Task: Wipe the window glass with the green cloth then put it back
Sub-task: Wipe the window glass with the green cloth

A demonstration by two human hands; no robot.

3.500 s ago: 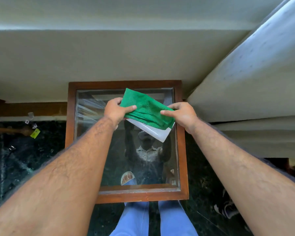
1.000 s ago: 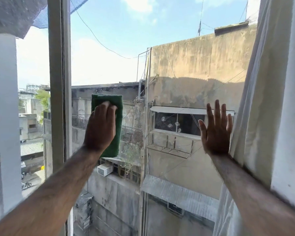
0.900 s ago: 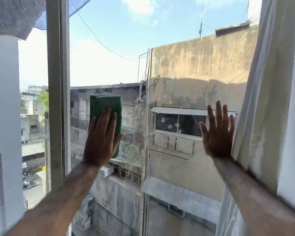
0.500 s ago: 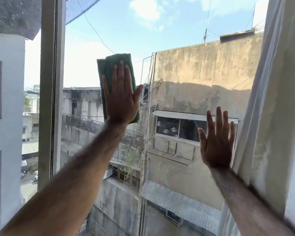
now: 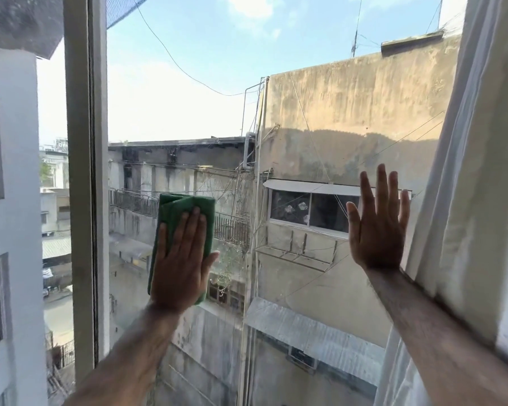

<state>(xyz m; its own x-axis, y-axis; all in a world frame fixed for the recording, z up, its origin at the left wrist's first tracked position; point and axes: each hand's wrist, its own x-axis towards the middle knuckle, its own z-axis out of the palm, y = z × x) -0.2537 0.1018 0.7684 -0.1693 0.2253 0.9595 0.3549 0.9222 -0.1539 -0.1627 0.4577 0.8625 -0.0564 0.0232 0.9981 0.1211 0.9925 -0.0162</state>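
Note:
A large pane of window glass [image 5: 291, 112] fills the view, with buildings and sky behind it. My left hand [image 5: 181, 259] lies flat on the folded green cloth [image 5: 185, 205] and presses it against the lower left part of the glass. The cloth's top edge shows above my fingers. My right hand [image 5: 377, 227] rests flat on the glass further right, fingers spread, holding nothing.
A grey vertical window frame [image 5: 82, 186] stands just left of the cloth. A white curtain [image 5: 475, 171] hangs along the right edge, draped over my right forearm.
My left hand has slid the green cloth down the glass from its high position half a second ago. My right hand has stayed flat on the glass.

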